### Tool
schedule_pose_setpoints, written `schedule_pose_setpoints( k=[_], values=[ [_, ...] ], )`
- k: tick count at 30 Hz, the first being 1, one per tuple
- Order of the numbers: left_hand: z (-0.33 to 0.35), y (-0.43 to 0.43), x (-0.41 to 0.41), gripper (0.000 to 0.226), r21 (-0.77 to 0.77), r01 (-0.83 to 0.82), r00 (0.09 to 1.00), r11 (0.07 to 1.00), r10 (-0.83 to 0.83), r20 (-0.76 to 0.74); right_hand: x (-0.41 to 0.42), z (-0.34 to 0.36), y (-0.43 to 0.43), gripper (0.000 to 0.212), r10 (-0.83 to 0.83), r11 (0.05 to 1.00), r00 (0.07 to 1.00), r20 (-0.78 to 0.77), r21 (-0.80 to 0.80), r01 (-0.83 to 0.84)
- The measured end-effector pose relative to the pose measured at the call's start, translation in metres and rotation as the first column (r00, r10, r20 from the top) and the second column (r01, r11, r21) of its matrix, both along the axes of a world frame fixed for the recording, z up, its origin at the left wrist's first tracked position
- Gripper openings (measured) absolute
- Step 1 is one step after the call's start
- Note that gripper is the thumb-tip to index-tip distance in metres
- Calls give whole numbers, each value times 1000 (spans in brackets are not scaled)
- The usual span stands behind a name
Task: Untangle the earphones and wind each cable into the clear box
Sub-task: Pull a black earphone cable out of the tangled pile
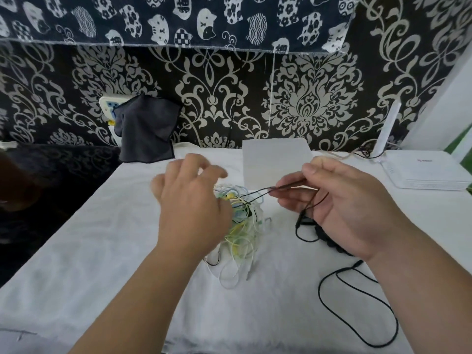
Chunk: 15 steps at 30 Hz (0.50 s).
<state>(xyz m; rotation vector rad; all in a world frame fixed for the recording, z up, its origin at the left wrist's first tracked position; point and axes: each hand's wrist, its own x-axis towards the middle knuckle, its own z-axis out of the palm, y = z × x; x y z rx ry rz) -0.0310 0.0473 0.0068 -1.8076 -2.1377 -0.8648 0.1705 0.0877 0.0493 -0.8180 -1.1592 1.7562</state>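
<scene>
A tangle of thin earphone cables point(241, 236), yellow, pale blue and white with some black strands, lies in the middle of the white table. My left hand point(190, 208) hovers over the tangle's left side, blurred, its fingers loosely spread and holding nothing I can see. My right hand point(339, 205) pinches a black cable point(258, 194) that stretches taut from the tangle to its fingertips. More of the black cable point(357, 297) loops across the cloth under my right wrist. A pale clear box point(275, 164) stands behind the tangle, between my hands.
A white cloth point(102, 251) covers the table. At the back right sits a white router point(429, 172) with an upright antenna. A dark grey cloth point(146, 131) hangs against the patterned wall at the back left. The table's left edge drops into dark space.
</scene>
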Motion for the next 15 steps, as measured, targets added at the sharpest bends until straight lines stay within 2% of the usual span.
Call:
schedule_pose_setpoints(
  k=[2, 4, 5, 6, 9, 10, 12, 15],
  values=[
    [-1, 6, 5, 45, 14, 186, 975, 982, -187, 118, 0, 2, -4, 14, 97, 995, 995, -11, 13, -97],
    [-10, 9, 5, 43, -99, 312, 909, 945, -266, 320, 0, 3, -7, 16, 152, 988, 988, 3, 20, -152],
    [-15, 10, 4, 41, -157, 355, 890, 922, -282, 357, 1, 4, -7, 17, 157, 987, 987, 11, 25, -158],
    [-19, 10, 3, 38, -217, 380, 894, 899, -297, 334, 2, 4, -7, 18, 151, 988, 988, 22, 31, -151],
    [-24, 8, 4, 27, -371, 336, 941, 866, -291, 173, 6, 7, -4, 16, 98, 995, 995, 8, 29, -98],
    [-24, 7, 4, 22, -382, 323, 946, 866, -281, 163, 7, 7, -2, 15, 70, 997, 997, -29, 20, -70],
    [-21, 8, 3, 7, -325, 319, 939, 890, -250, 235, 9, 9, 0, 14, 7, 1000, 994, -111, -6, -8],
    [-16, 11, -1, 22, -210, 231, 904, 950, -130, 407, 13, 11, 4, 25, -96, 995, 967, -235, -52, 86]
  ],
)
